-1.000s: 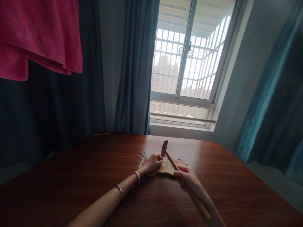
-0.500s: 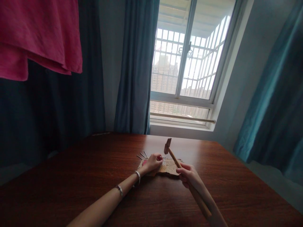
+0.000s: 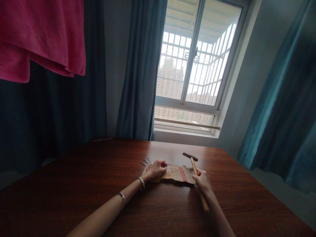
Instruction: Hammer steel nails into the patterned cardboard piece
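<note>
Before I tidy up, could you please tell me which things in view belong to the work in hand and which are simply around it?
In use:
hammer, in the right hand
dotted sheet
upright metal prongs, by the left hand
probably the three thin rods

Merely around:
hanging pink cloth
blue curtains
pale horizontal bar

Two hands (image 3: 158, 169), one hammer (image 3: 194, 167), one board (image 3: 175, 173), three rods (image 3: 145, 162), upright pins (image 3: 168, 166) too small to count, two bracelets (image 3: 121, 197), one window (image 3: 171, 82), one counter (image 3: 158, 210).
</note>
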A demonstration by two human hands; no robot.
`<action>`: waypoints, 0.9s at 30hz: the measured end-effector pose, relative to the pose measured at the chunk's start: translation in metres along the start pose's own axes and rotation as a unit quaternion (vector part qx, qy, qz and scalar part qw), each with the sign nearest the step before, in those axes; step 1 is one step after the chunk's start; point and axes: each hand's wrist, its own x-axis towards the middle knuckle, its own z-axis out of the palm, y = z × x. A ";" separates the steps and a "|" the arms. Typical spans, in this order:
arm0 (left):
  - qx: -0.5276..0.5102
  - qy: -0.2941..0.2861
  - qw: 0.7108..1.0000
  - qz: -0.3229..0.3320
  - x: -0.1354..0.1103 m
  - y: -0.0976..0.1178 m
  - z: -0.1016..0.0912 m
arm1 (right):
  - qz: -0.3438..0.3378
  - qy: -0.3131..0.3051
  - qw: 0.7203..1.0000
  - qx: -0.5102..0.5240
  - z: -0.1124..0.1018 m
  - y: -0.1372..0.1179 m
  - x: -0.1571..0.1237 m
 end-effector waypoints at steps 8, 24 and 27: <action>-0.018 0.028 0.999 0.031 0.005 -0.015 0.000 | 0.007 -0.026 0.999 -0.041 -0.003 0.012 0.004; -0.036 -0.003 0.997 -0.065 0.017 -0.031 -0.010 | -0.008 -0.037 0.995 -0.097 -0.002 0.020 0.007; -0.007 0.021 0.996 -0.086 0.025 -0.034 -0.040 | -0.009 -0.041 0.993 -0.108 -0.002 0.020 0.007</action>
